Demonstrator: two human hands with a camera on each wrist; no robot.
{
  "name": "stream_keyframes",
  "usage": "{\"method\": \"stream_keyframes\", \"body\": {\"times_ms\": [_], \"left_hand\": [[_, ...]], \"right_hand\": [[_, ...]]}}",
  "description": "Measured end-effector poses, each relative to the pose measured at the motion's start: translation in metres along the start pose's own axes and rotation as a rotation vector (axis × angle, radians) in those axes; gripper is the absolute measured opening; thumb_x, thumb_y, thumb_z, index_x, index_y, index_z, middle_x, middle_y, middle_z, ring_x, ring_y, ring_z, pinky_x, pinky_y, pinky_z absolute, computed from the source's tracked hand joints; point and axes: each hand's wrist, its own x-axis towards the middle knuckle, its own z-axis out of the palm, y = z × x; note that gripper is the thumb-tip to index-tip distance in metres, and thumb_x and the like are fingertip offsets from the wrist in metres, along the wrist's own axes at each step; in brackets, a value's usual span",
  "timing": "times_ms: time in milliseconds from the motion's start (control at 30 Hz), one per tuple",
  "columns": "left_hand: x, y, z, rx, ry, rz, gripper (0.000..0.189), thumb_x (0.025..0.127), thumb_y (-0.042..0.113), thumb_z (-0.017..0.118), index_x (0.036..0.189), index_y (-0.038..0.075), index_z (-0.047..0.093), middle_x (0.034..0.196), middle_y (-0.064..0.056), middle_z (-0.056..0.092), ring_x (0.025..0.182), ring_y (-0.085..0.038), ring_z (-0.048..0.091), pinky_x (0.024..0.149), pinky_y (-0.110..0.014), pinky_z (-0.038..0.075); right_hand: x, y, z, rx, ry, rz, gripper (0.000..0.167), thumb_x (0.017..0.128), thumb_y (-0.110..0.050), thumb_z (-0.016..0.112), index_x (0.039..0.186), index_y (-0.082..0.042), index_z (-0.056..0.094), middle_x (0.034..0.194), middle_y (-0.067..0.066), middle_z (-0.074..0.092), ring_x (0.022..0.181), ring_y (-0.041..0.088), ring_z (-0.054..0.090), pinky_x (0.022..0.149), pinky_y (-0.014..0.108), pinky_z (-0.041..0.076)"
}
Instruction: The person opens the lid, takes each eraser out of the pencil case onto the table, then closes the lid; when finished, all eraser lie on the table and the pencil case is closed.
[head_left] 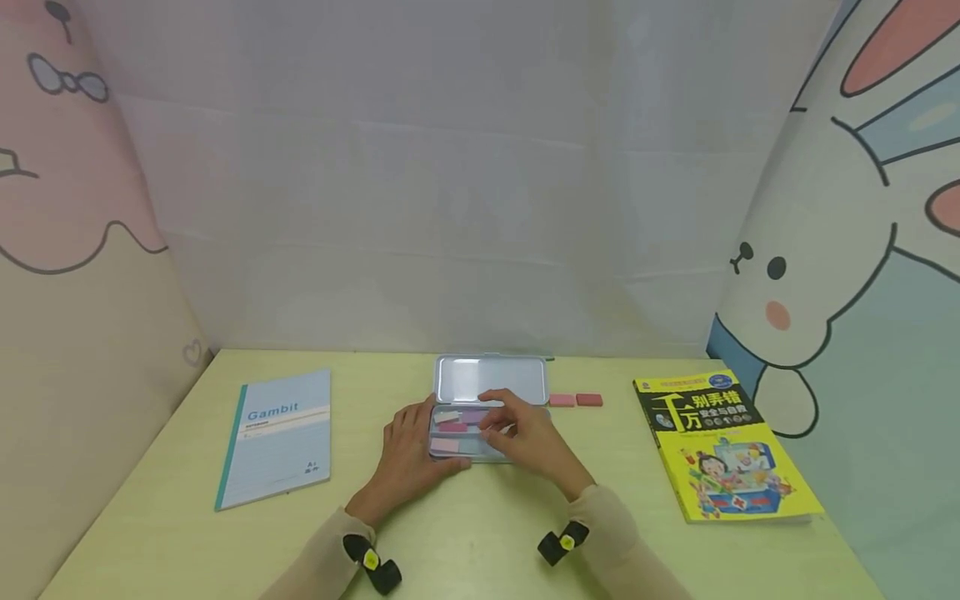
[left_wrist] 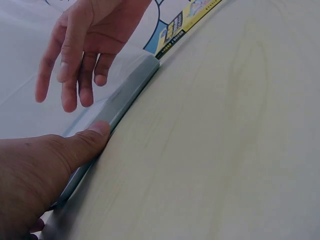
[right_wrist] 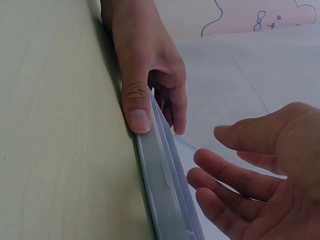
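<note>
A light-blue pencil case [head_left: 491,380] stands on the table with its lid raised at the back. Its tray holds a whitish block [head_left: 447,417], a magenta block [head_left: 452,428] and a pale pink block [head_left: 445,446]. My left hand [head_left: 408,450] grips the left end of the case, its thumb [left_wrist: 97,131] along the front wall and the fingers round the side. Above the tray's right half hovers my right hand [head_left: 528,437], fingers loosely bent. Nothing shows between those fingers in the right wrist view, where the case's front wall [right_wrist: 162,185] runs beneath.
Just right of the case lie a pink block [head_left: 562,400] and a darker red-pink block [head_left: 589,400]. A blue Gambit notebook [head_left: 277,437] lies at the left, a thick yellow book [head_left: 727,450] at the right. A white curtain [head_left: 450,208] hangs behind the table.
</note>
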Motion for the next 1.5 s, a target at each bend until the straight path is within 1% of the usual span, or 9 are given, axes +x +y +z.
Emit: {"method": "stream_keyframes", "body": {"times_ms": [100, 233, 400, 567, 700, 1000, 1133, 1333, 1500], "left_hand": [[-0.001, 0.000, 0.000, 0.005, 0.008, 0.008, 0.116, 0.078, 0.052, 0.092, 0.165, 0.001, 0.034, 0.153, -0.021, 0.054, 0.143, -0.043, 0.044, 0.117, -0.065, 0.035], [-0.001, 0.001, 0.000, 0.008, 0.025, 0.024, 0.116, 0.077, 0.052, 0.093, 0.163, 0.000, 0.036, 0.151, -0.022, 0.056, 0.141, -0.044, 0.046, 0.115, -0.066, 0.036], [-0.001, -0.001, 0.001, -0.002, 0.014, 0.014, 0.117, 0.077, 0.053, 0.092, 0.165, 0.001, 0.034, 0.153, -0.022, 0.054, 0.144, -0.044, 0.044, 0.117, -0.065, 0.035], [-0.001, -0.003, 0.000, 0.008, 0.018, 0.017, 0.118, 0.077, 0.054, 0.092, 0.165, 0.001, 0.034, 0.153, -0.021, 0.054, 0.144, -0.044, 0.043, 0.118, -0.065, 0.034], [-0.001, -0.002, -0.001, 0.014, 0.031, 0.025, 0.117, 0.077, 0.053, 0.092, 0.164, 0.001, 0.035, 0.151, -0.022, 0.055, 0.142, -0.044, 0.045, 0.116, -0.066, 0.036], [0.000, 0.000, 0.001, 0.015, 0.027, 0.022, 0.117, 0.077, 0.053, 0.092, 0.164, 0.000, 0.035, 0.151, -0.022, 0.055, 0.142, -0.045, 0.045, 0.115, -0.066, 0.036], [0.001, -0.003, 0.003, 0.020, 0.027, 0.019, 0.118, 0.077, 0.054, 0.092, 0.165, 0.001, 0.034, 0.152, -0.020, 0.055, 0.143, -0.043, 0.044, 0.116, -0.064, 0.036], [0.001, -0.003, 0.002, 0.016, 0.021, 0.019, 0.118, 0.078, 0.054, 0.092, 0.165, 0.001, 0.033, 0.153, -0.021, 0.054, 0.144, -0.043, 0.044, 0.117, -0.065, 0.035], [0.001, -0.002, 0.002, 0.021, 0.016, 0.015, 0.117, 0.078, 0.053, 0.092, 0.165, 0.001, 0.034, 0.153, -0.021, 0.054, 0.144, -0.043, 0.044, 0.117, -0.065, 0.036]], "right_hand": [[-0.001, 0.000, 0.002, -0.022, -0.104, 0.009, 0.056, 0.099, -0.011, 0.074, 0.151, -0.010, 0.052, 0.119, 0.011, 0.081, 0.105, 0.024, 0.077, 0.091, 0.030, 0.062], [-0.002, -0.002, 0.005, -0.054, -0.177, 0.030, 0.064, 0.097, -0.012, 0.075, 0.155, -0.010, 0.048, 0.127, 0.014, 0.079, 0.107, 0.027, 0.078, 0.095, 0.040, 0.064], [-0.003, -0.004, 0.006, -0.081, -0.199, 0.050, 0.066, 0.097, -0.013, 0.075, 0.157, -0.010, 0.047, 0.131, 0.015, 0.078, 0.110, 0.030, 0.079, 0.098, 0.048, 0.063], [-0.002, -0.008, 0.009, -0.099, -0.203, 0.022, 0.063, 0.096, -0.011, 0.074, 0.155, -0.005, 0.050, 0.129, 0.018, 0.078, 0.111, 0.033, 0.080, 0.097, 0.048, 0.063], [-0.002, -0.010, 0.013, -0.115, -0.158, 0.011, 0.059, 0.097, -0.009, 0.073, 0.152, -0.005, 0.053, 0.125, 0.016, 0.080, 0.109, 0.031, 0.080, 0.095, 0.045, 0.063], [-0.003, -0.007, 0.027, -0.130, 0.059, 0.027, 0.041, 0.093, 0.002, 0.070, 0.134, -0.002, 0.067, 0.105, 0.012, 0.084, 0.097, 0.027, 0.082, 0.085, 0.035, 0.063], [-0.003, -0.007, 0.032, -0.139, 0.080, 0.041, 0.037, 0.093, 0.002, 0.074, 0.129, -0.002, 0.069, 0.100, 0.010, 0.085, 0.092, 0.023, 0.081, 0.082, 0.030, 0.061], [-0.004, -0.007, 0.034, -0.169, 0.105, 0.099, 0.035, 0.093, -0.003, 0.075, 0.128, -0.007, 0.071, 0.097, 0.007, 0.084, 0.090, 0.018, 0.078, 0.084, 0.032, 0.059], [-0.004, -0.003, 0.036, -0.198, 0.144, 0.097, 0.032, 0.095, -0.005, 0.074, 0.126, -0.007, 0.071, 0.098, 0.008, 0.084, 0.090, 0.018, 0.078, 0.083, 0.035, 0.059]]}}
